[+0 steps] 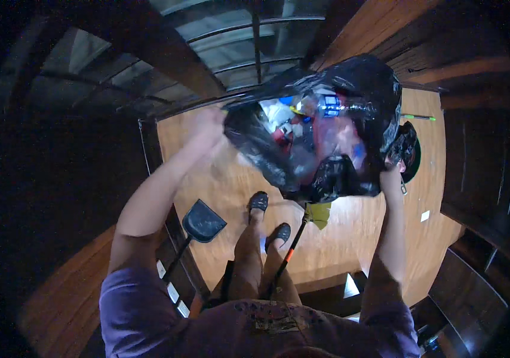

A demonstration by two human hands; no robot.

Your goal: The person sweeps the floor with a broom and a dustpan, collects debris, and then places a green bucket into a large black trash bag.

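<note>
Stretched between my two raised hands is a black plastic garbage bag (371, 85), its mouth wide towards me. My left hand (210, 127), blurred, grips the rim at the bag's left end. My right hand (390, 172) holds the lower right edge. Inside lie a clear plastic bottle with a blue label (330, 106), white crumpled pieces, a pinkish-red translucent wrapping and other mixed waste. Below the bag, a broom (318, 215) with yellowish bristles and a black and orange handle leans by my legs. Both sets of fingertips are partly hidden.
A black dustpan (203, 222) with a long handle is at the left, by the edge of the wooden floor (241, 179). Right of the bag stands a dark round bin (414, 161) with black plastic in it. A green-ended stick (418, 117) and a small white piece (424, 216) are also at the right.
</note>
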